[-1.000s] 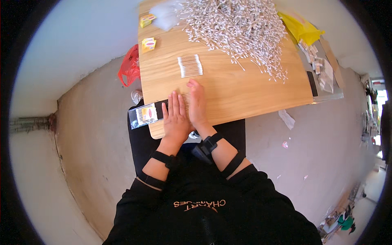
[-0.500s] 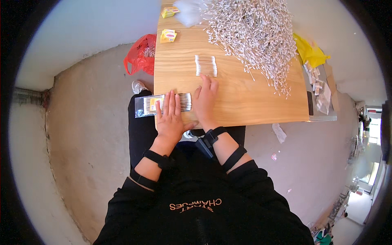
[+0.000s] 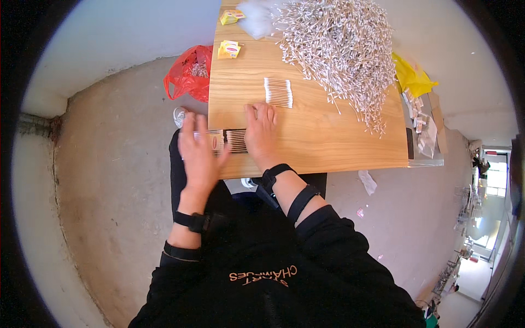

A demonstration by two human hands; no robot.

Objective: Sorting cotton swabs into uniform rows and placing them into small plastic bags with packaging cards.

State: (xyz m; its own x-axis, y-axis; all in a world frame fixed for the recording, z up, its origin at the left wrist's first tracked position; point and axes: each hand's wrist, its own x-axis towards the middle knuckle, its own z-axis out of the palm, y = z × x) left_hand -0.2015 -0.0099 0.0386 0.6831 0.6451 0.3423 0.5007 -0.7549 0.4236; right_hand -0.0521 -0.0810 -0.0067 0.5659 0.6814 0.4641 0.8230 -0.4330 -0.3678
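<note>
A flat row of cotton swabs (image 3: 237,141) lies at the table's near left edge, its left part inside a clear packet with a yellow-orange card (image 3: 216,142). My left hand (image 3: 198,156), smeared by motion, is over the packet's left end, fingers stretched and thumb apart. At the other end, my right hand (image 3: 262,134) rests beside the swab ends, fingers extended with the tips down on the wood; its palm side is hidden. Just beyond those fingertips lies a second neat row of cotton swabs (image 3: 279,92).
A large heap of loose swabs (image 3: 339,49) covers the table's far right. Yellow cards (image 3: 228,50) and clear plastic bags (image 3: 255,19) lie at the far left. A red bag (image 3: 188,74) hangs by the left edge; a yellow bag (image 3: 413,76) is at the right.
My left hand has lifted off its flat press and shifted left over the packet. The right hand has moved left to the swab ends.
</note>
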